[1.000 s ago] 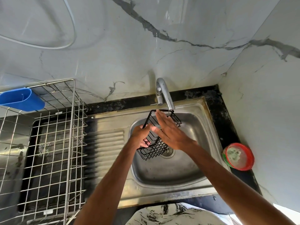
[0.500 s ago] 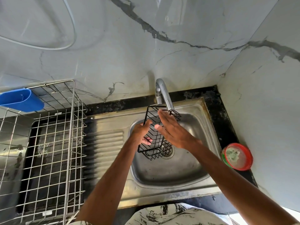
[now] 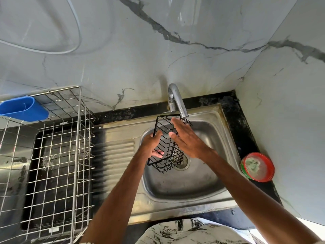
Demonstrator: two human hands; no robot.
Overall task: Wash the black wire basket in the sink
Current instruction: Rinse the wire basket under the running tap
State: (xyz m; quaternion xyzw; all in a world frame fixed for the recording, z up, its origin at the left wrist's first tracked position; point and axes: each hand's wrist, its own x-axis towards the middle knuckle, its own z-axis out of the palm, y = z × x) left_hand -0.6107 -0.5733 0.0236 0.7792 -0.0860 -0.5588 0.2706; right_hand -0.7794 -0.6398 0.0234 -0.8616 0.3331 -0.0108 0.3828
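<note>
The left hand has its grip clamped on the side of the basket, above the sink, under the tap. The right hand, fingers straight, lies flat on its wires.

On your left stands a silver wire dish rack, with a blue plastic cup hooked on its far top rail. On your right, a round red-rimmed tub sits on the black surface against the side wall, with something pale green and white inside. A thin white cord loops across the grey-veined marble wall ahead of you. Black-and-white patterned cloth shows at the bottom edge.
</note>
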